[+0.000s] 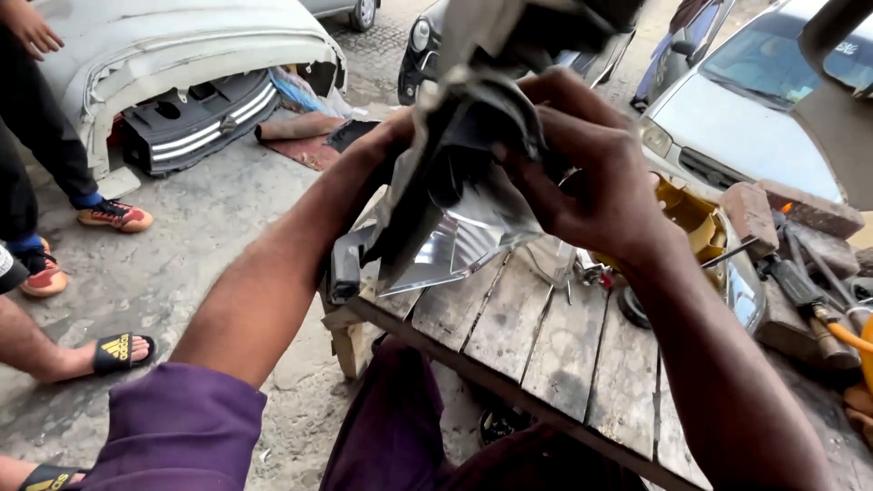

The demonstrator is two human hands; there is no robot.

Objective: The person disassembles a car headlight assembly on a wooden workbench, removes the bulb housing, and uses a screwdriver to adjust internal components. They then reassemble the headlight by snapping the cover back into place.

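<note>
One grey bumper (173, 55) lies on the ground, left of a plank bench (536, 345). Above the bench, both hands clamp a car headlight (455, 182): dusty grey housing, shiny ribbed reflector inside. Left hand (386, 136) grips behind; right hand (591, 173) in front.

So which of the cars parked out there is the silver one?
The silver car at the upper right, just beyond the wooden workbench, facing this way with its bonnet and windscreen showing. The dark car sits further back, behind the hands.
</note>
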